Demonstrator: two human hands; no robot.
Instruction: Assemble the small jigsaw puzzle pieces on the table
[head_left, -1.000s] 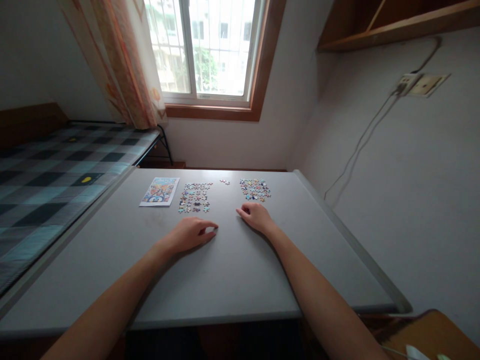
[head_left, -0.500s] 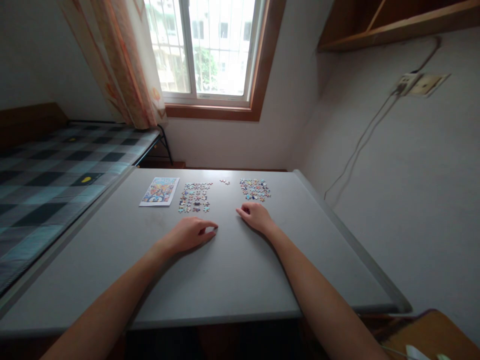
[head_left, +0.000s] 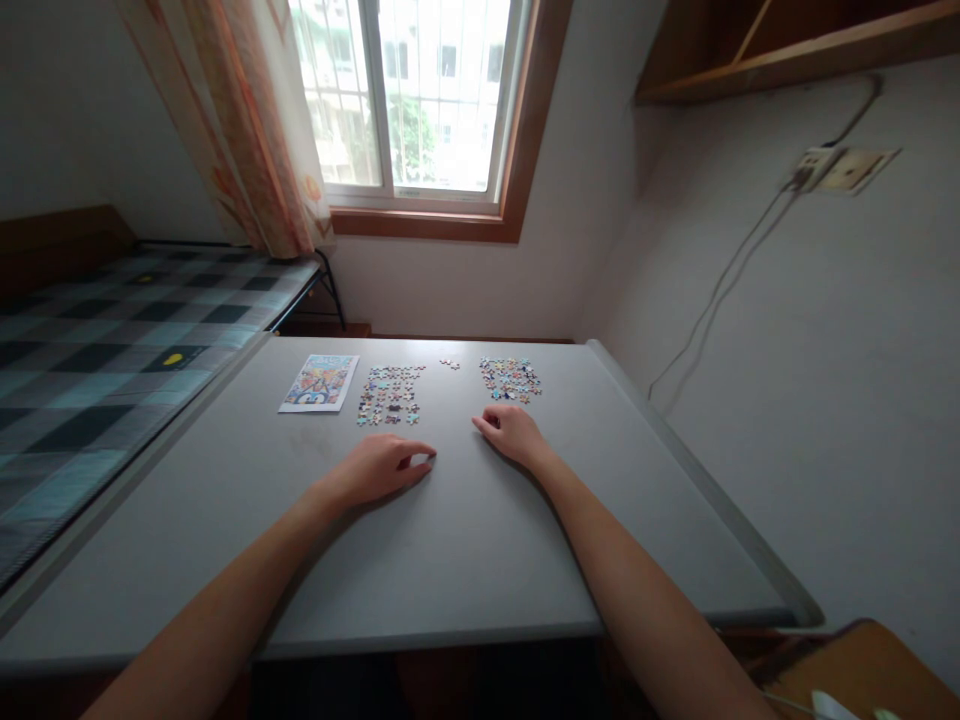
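Note:
My left hand (head_left: 381, 466) rests on the grey table, thumb and forefinger apart and nothing between them. Just beyond it lie rows of loose jigsaw pieces (head_left: 389, 385), spaced out in a block. My right hand (head_left: 511, 432) also lies on the table, its fingers curled in and no piece showing in them. A second, denser patch of jigsaw pieces (head_left: 510, 379) is right behind that hand. Between the two groups, farther back, a few pieces (head_left: 449, 364) sit close together. To the left lies a printed picture sheet (head_left: 321, 384) with a colourful design.
The grey table (head_left: 450, 560) has raised edges at left and right. A bed with a checked cover (head_left: 187, 300) stands at the left. Behind are a curtain (head_left: 240, 130) and a window (head_left: 442, 90). A cable (head_left: 705, 310) hangs down the right wall. A wooden stool (head_left: 870, 665) is at lower right.

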